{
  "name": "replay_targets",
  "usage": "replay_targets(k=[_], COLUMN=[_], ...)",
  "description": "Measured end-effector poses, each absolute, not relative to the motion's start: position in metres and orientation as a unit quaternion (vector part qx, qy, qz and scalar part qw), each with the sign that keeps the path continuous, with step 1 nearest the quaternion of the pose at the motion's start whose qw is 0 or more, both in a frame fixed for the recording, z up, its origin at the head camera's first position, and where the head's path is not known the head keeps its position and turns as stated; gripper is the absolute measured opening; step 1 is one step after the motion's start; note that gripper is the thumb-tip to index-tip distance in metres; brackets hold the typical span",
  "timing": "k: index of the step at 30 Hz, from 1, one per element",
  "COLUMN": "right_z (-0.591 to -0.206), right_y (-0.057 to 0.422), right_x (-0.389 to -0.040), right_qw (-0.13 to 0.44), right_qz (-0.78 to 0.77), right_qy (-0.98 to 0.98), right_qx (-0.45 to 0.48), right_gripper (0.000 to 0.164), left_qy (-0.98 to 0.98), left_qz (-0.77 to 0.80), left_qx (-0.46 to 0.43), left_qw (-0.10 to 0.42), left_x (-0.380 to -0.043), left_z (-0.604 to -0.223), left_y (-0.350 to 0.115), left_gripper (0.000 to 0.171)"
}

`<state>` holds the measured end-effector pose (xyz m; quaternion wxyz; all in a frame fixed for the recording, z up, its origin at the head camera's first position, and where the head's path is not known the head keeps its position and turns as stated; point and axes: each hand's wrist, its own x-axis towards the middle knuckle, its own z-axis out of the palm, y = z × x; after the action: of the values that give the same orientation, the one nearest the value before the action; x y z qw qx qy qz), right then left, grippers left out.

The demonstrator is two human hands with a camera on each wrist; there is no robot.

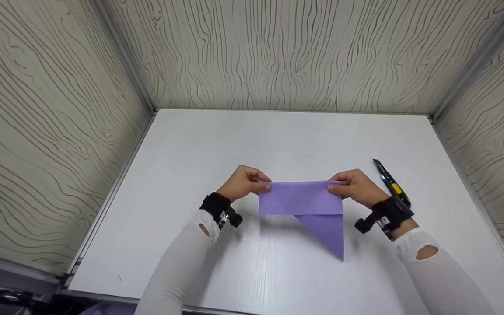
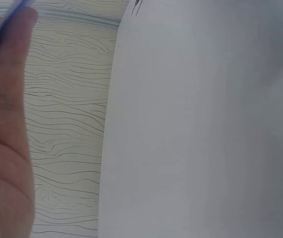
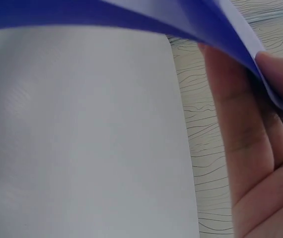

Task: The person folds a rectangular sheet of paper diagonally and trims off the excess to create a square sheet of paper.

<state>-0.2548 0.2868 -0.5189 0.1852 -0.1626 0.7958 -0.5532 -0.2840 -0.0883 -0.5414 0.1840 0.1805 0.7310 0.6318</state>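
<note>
A folded sheet of purple paper (image 1: 300, 199) is held up over the white table by both hands. Its upper part forms a wide rectangle, and a triangular flap hangs below it on the right. My left hand (image 1: 247, 181) pinches the upper left corner between thumb and fingers. At the upper right corner, my right hand (image 1: 357, 188) pinches the paper the same way. In the right wrist view, the paper (image 3: 146, 15) shows a layered fold, with the thumb (image 3: 280, 74) on one side and fingers behind. Only a sliver of paper shows by the left fingers (image 2: 10, 64) in the left wrist view.
A black utility knife with a yellow slider (image 1: 394, 186) lies on the white table (image 1: 252, 140), just beyond the right wrist. Wood-grain patterned panels (image 1: 278, 57) enclose the back and both sides. Something purple (image 1: 107, 308) shows below the table's front left edge.
</note>
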Motion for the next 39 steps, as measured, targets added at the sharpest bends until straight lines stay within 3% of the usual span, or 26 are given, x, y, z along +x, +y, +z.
replay_targets(k=[10, 17, 32, 39], right_z=[-0.520, -0.522, -0.526, -0.520], right_y=[0.285, 0.279, 0.273, 0.264], right_x=[-0.253, -0.254, -0.256, -0.260], right_qw=[0.164, 0.163, 0.179, 0.182], right_qz=[-0.546, -0.538, -0.531, -0.457], right_qy=[0.804, 0.807, 0.805, 0.837], right_qx=[-0.172, -0.178, -0.193, -0.241], right_gripper=[0.028, 0.025, 0.025, 0.016], left_qy=[0.815, 0.853, 0.862, 0.873], left_qz=[0.485, 0.384, 0.346, 0.332], left_qx=[0.251, 0.316, 0.339, 0.331], left_qw=[0.194, 0.163, 0.148, 0.135], left_x=[-0.287, -0.290, -0.284, -0.279], left_z=[-0.527, -0.514, -0.513, -0.516], left_y=[-0.074, -0.052, -0.036, -0.029], left_gripper=[0.019, 0.015, 0.016, 0.016])
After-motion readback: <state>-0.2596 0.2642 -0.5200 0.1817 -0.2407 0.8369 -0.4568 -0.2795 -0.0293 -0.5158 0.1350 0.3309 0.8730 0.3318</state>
